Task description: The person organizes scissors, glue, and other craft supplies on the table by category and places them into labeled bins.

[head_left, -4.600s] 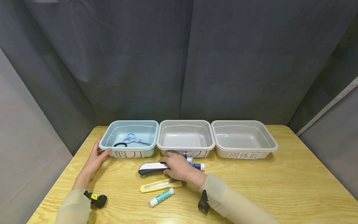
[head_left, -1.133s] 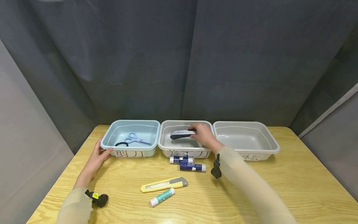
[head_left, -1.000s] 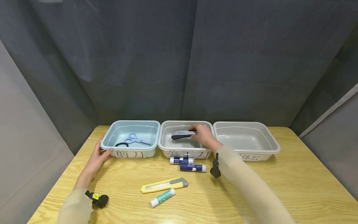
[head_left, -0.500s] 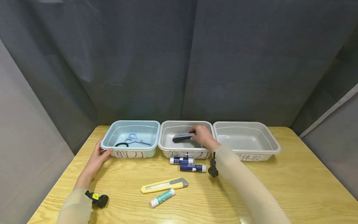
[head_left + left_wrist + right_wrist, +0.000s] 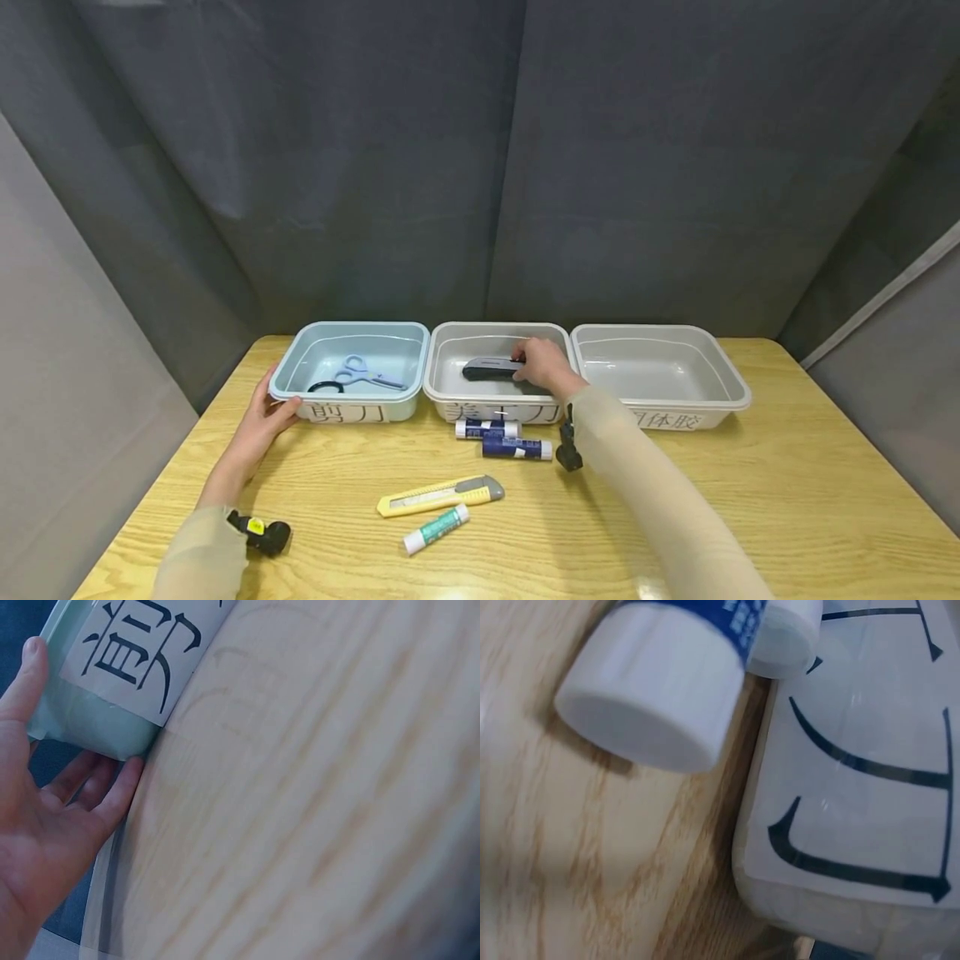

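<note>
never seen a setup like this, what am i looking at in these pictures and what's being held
There is no robot here, just a person's two bare hands. The wide picture comes from a camera worn on the head, looking down at a wooden table. The two smaller pictures come from wrist cameras. One shows the left hand holding a corner of the blue bin; the other shows ends of two blue tubes beside the labelled middle bin. In the wide picture, the right hand holds a grey-and-black utility knife inside that middle bin. The blue bin contains blue scissors and a black loop. A yellow cutter and a green-and-white tube lie nearer the person.
</note>
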The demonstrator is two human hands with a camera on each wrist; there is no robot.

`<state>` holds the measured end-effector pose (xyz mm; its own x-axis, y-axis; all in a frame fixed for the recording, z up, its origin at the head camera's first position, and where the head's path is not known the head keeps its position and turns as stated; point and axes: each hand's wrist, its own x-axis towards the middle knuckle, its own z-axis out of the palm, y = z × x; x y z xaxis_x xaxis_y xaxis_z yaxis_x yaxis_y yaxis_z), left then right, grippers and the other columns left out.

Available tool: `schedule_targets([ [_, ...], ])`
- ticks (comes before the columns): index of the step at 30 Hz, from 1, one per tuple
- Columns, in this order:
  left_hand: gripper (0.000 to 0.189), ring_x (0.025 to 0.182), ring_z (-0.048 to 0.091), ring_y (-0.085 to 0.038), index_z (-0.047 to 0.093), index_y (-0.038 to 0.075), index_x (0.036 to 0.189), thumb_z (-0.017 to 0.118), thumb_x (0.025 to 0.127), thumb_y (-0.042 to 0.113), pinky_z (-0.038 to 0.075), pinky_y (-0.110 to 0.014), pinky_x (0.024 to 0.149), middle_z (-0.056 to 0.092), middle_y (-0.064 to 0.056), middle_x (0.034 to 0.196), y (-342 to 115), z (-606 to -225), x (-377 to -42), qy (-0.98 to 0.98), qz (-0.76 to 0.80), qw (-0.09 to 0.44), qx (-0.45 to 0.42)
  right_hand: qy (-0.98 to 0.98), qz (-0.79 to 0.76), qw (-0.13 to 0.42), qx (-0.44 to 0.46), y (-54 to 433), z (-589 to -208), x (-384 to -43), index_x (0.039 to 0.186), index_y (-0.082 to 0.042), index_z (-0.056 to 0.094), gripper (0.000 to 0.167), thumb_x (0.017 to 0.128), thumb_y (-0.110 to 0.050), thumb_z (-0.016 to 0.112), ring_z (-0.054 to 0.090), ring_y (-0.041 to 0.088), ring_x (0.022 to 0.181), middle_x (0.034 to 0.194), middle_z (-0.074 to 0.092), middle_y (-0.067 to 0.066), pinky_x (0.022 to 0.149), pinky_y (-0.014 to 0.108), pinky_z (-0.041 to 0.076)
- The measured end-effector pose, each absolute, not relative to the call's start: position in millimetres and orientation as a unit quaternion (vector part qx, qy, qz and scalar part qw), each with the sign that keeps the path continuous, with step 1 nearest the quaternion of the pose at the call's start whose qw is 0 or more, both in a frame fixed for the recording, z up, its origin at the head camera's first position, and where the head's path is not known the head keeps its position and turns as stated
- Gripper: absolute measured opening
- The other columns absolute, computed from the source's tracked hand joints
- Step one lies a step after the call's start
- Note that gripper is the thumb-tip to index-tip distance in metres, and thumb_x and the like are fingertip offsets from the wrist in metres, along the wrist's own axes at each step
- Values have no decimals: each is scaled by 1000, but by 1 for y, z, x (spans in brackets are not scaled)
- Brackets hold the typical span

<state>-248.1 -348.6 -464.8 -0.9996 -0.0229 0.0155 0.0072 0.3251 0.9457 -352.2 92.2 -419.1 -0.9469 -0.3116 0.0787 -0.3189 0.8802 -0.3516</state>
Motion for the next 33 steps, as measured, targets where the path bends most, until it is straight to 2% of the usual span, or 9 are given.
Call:
schedule_targets([
  [11, 77, 122, 32, -26, -4, 34, 145, 50, 92, 39, 44, -9, 80, 14, -18, 147, -347, -464, -249, -812, -583, 17, 2, -976, 144, 3, 162, 91, -418, -351, 94, -8, 67, 31, 66, -12, 79, 59, 22, 86, 87, 66, 4, 81, 35, 46],
  [16, 76, 120, 33, -24, -3, 36, 145, 50, 91, 39, 44, -10, 80, 15, -17, 147, -347, -464, -250, -812, -583, 18, 5, -975, 149, -5, 162, 93, -416, -350, 95, -7, 66, 30, 68, -12, 77, 58, 22, 86, 89, 66, 6, 80, 36, 46],
  [20, 77, 122, 32, -27, -4, 34, 146, 50, 91, 40, 45, -14, 84, 14, -18, 147, -345, -464, -250, -815, -580, 16, 4, -974, 154, -2, 167, 96, -416, -350, 98, -5, 66, 27, 72, -10, 73, 59, 23, 88, 93, 65, 8, 81, 37, 46],
  [24, 77, 124, 30, -29, -4, 34, 145, 50, 91, 40, 44, -12, 83, 13, -17, 147, -345, -465, -251, -812, -583, 16, 4, -969, 178, 10, 171, 98, -412, -350, 101, -4, 66, 25, 77, -9, 69, 60, 25, 91, 97, 66, 10, 82, 38, 47],
  [27, 77, 123, 30, -29, -4, 34, 146, 50, 91, 41, 43, -9, 81, 13, -17, 147, -345, -465, -251, -812, -583, 19, 4, -962, 207, 13, 176, 98, -409, -349, 102, -3, 66, 25, 78, -8, 68, 61, 24, 90, 96, 67, 11, 81, 37, 48],
  [33, 76, 119, 34, -23, -3, 30, 146, 49, 92, 37, 44, -11, 82, 17, -18, 144, -344, -465, -249, -810, -585, 22, -3, -943, 266, 28, 199, 101, -402, -340, 101, 0, 66, 23, 79, -6, 67, 61, 22, 86, 91, 67, 10, 78, 36, 48],
])
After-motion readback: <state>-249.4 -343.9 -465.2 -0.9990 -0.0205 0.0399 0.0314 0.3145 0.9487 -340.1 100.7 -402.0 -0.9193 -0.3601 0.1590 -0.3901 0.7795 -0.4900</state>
